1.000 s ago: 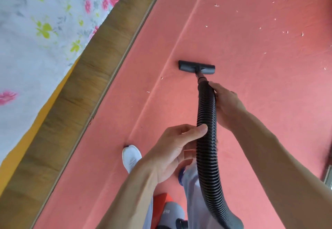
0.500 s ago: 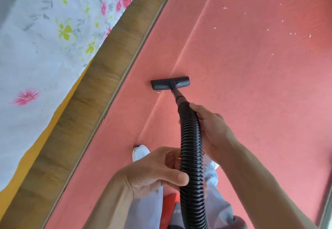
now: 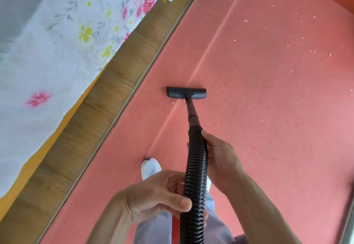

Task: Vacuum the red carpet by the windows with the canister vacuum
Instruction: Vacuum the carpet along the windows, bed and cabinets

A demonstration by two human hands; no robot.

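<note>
The red carpet [image 3: 268,109] fills the floor from centre to right. A black T-shaped nozzle [image 3: 186,92] lies flat on it, joined by a short dark wand to a black ribbed hose [image 3: 195,176] that runs down toward me. My right hand [image 3: 222,161] grips the hose's upper end, just below the wand. Lower down, my left hand [image 3: 159,194] holds the hose, with the thumb laid across it. The canister is hidden below the frame.
A wooden bed frame [image 3: 99,113] runs diagonally along the carpet's left edge, with a floral sheet [image 3: 57,42] over it. White crumbs [image 3: 287,45] dot the carpet at the upper right. My white shoe [image 3: 150,167] stands on the carpet below the nozzle.
The nozzle has slid left across the carpet toward the bed frame and back toward me. Both hands kept their hold on the hose.
</note>
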